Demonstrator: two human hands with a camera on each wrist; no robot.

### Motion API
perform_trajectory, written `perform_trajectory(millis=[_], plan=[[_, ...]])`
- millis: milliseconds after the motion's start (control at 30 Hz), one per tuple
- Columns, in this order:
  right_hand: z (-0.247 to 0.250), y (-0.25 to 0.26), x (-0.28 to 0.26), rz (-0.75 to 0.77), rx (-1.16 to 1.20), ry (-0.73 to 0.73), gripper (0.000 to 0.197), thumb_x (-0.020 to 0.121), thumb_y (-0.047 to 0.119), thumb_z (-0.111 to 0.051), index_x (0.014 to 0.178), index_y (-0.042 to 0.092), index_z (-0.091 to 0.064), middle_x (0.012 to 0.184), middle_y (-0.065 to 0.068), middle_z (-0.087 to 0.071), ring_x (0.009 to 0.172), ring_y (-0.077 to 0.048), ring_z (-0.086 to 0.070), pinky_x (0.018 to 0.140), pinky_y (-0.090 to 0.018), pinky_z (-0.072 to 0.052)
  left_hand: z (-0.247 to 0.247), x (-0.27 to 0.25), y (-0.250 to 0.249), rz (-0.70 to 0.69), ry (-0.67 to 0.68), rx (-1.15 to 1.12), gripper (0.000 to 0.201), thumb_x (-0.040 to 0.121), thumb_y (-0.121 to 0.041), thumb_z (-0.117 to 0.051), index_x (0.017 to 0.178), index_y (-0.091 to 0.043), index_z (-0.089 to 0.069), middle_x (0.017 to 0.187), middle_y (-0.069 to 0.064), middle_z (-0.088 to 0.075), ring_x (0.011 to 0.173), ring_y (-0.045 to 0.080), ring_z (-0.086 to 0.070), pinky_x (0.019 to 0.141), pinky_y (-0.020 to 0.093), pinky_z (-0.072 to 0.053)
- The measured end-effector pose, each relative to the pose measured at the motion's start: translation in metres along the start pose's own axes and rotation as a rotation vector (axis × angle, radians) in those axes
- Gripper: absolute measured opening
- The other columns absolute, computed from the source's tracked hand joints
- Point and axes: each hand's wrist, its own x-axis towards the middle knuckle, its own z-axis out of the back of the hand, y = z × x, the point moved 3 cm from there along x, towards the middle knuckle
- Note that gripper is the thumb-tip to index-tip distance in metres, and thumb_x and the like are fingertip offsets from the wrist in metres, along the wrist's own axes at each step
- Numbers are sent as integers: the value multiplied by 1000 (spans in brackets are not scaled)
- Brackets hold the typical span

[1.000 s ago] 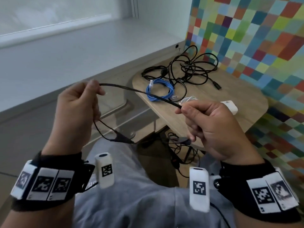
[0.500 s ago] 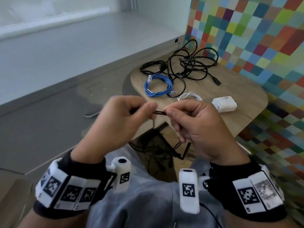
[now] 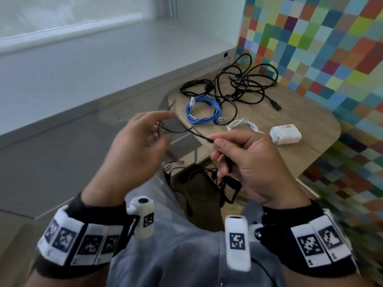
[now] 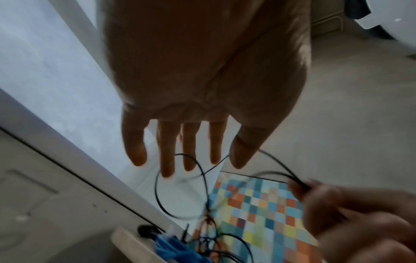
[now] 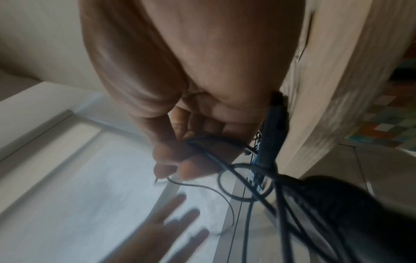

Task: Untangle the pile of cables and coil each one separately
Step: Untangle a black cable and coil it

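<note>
- while the person sits at its near edge, the wooden table (image 3: 310,121) carries everything except the cable in hand.
- the tangled pile of black cables (image 3: 238,85) sprawls over the table's far edge, one plug end trailing toward the middle.
- the right hand (image 3: 248,160) is curled, thumb and forefinger pinching the thin black cable (image 3: 180,131) off the table's near-left edge; more of this cable bunches in its palm and hangs below.
- the left hand (image 3: 136,148) is spread, fingers (image 4: 189,142) straight and apart; a loop of the thin black cable curves just past their tips, and whether it touches them i cannot tell.
- the blue cable (image 3: 203,111) lies coiled near the table's left edge, just in front of the black pile, touching it.
- the white adapter (image 3: 286,133) sits toward the near-right edge, apart from the coils.
- the white cable (image 3: 242,125) lies in a small bundle between the blue cable and the adapter.
</note>
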Motion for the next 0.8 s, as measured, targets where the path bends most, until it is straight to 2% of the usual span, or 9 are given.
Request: perform_trajectory(millis=[67, 133, 233, 300, 467, 567, 633, 733, 800], plan=[[-9, -5, -2, 5, -53, 27, 21, 95, 2, -66, 93, 16, -81, 71, -10, -70, 47, -20, -53, 54, -37, -47, -16, -8, -14, -107, 98, 70, 58, 88, -28, -67, 142, -43, -52, 147, -15, -51, 137, 6, -47, 116, 43, -40], [-16, -6, -4, 12, -57, 27, 21, 96, 1, -66, 90, 16, -80, 67, -8, -68, 46, -21, -51, 53, -36, -45, -28, -14, -30, -166, 196, 104, 57, 85, -33, -59, 140, -46, -53, 153, -16, -45, 146, 10, -37, 120, 45, -33], [-14, -2, -4, 31, -2, -2, 8, 92, 6, -70, 90, 10, -76, 67, -10, -67, 46, -22, -51, 51, -35, -46, -34, -14, -35, -183, 268, 111, 27, 91, -37, -50, 109, -35, -71, 123, -14, -63, 118, 8, -59, 100, 41, -50], [-8, 3, -5, 24, 34, -8, 8, 85, 14, -72, 90, 10, -76, 69, -13, -68, 47, -22, -53, 52, -35, -48, -32, -11, -26, -151, 283, 141, 31, 100, -44, -45, 92, -26, -69, 104, -9, -60, 96, 8, -60, 88, 39, -50], [5, 6, -6, -11, 17, 64, 17, 83, 13, -70, 96, 7, -78, 69, -13, -68, 58, -25, -63, 65, -35, -58, 9, -1, -1, 5, -21, 161, 34, 101, -34, -49, 75, -17, -64, 106, -4, -48, 112, 6, -45, 99, 33, -41], [8, 5, -7, -7, 117, 104, 15, 86, 6, -66, 97, 6, -77, 70, -15, -68, 63, -26, -68, 81, -44, -60, 30, 2, 8, 152, -55, 296, 35, 103, -31, -48, 73, -25, -65, 143, 3, -47, 147, 14, -25, 116, 46, -31], [6, 6, -7, -3, 164, 135, 15, 87, 4, -66, 97, 5, -77, 75, -16, -70, 66, -27, -70, 81, -46, -60, 34, 1, 9, 191, -19, 347, 34, 103, -34, -49, 78, -33, -70, 170, -7, -15, 155, 19, -15, 122, 46, -21], [0, 5, -5, -27, 181, 106, 18, 83, 4, -66, 96, 2, -77, 79, -18, -70, 61, -26, -69, 70, -42, -61, 23, -1, 3, 50, 96, -94, 16, 101, -23, -59, 99, -34, -71, 138, -4, -64, 134, 23, -55, 109, 35, -42], [-5, 4, -6, -62, 181, 88, 22, 81, 7, -65, 99, -1, -75, 80, -19, -71, 60, -26, -69, 64, -35, -61, 13, -9, -7, 47, 245, -608, 37, 86, -11, -70, 121, -21, -61, 105, 10, -76, 106, 34, -71, 95, 35, -53]])
